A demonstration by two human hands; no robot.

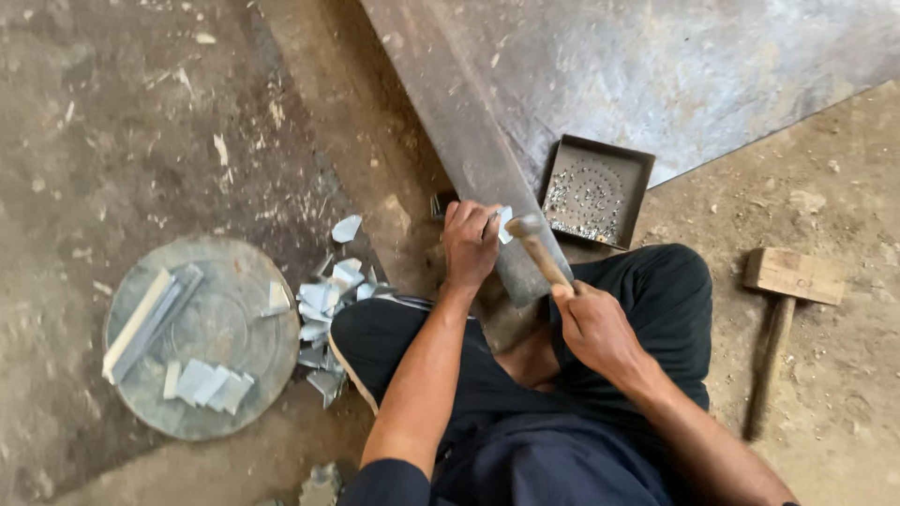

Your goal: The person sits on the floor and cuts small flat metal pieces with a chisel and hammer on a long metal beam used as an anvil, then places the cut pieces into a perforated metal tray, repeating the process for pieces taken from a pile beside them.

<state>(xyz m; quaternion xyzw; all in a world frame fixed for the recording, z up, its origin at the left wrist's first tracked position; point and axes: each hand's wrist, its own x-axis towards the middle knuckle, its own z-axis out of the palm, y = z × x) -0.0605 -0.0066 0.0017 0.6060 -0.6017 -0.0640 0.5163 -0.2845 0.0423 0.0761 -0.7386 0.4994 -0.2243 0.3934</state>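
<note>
Small metal piece (504, 223) pinned on the long iron bar (473, 150), pinched by left hand (472, 245). Right hand (593, 326) closed around a hammer (541, 251), head just above the piece. Big grey sheet (675, 75) behind. Round disc (202, 337) carrying folded strips; loose cut scraps (323, 323) heaped beside, many unworked. Dark tray (553, 178) of tiny rivets near. Wooden mallet (778, 319) lying apart on the floor (112, 112).
</note>
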